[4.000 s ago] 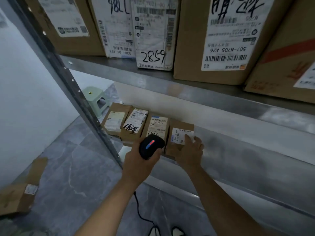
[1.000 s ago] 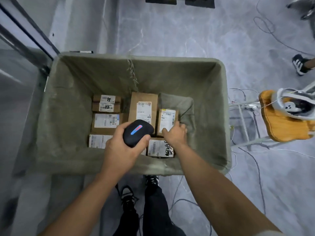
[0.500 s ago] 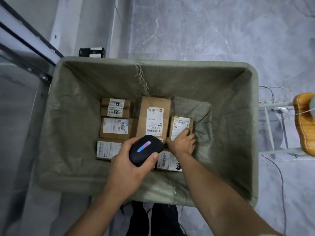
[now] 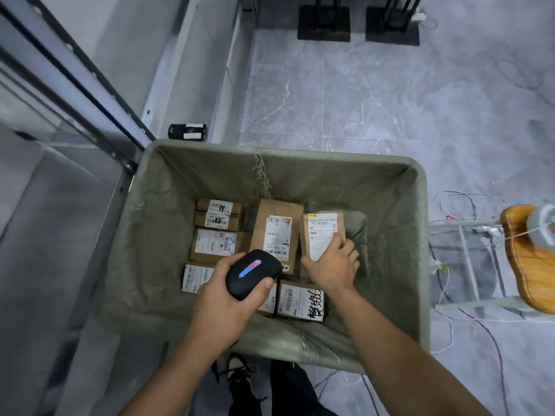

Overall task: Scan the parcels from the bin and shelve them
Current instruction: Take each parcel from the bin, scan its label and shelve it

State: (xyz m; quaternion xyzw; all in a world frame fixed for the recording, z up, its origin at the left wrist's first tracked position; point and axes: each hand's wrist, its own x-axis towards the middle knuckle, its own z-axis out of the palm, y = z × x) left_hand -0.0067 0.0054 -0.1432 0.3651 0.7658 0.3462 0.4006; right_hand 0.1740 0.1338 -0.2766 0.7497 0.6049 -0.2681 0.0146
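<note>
The bin (image 4: 416,265), a deep cart lined with green woven cloth, stands on the grey floor beside the metal shelving upright (image 4: 75,82). Several parcels lie on its bottom, so much of the task looks left: two stacked boxes at the far left (image 4: 217,214) and (image 4: 216,243), a tall box in the middle (image 4: 277,232), a labelled one at the near left (image 4: 195,277), and one with black handwriting at the near right (image 4: 301,300). None of these appears scanned or shelved yet, as far as can be judged.

The parcel in hand (image 4: 321,232) sits at the right of the group, tilted up with its white label facing the camera. The right hand (image 4: 332,265) has a grip closed on its lower end, the fingers curled over the right edge.

The left hand (image 4: 223,298) wraps its grip round the black scanner (image 4: 252,273), thumb along the near side, the red and blue light strip facing up. The scanner hovers just beside the lifted parcel, so scanning seems to be the step in hand.
</note>
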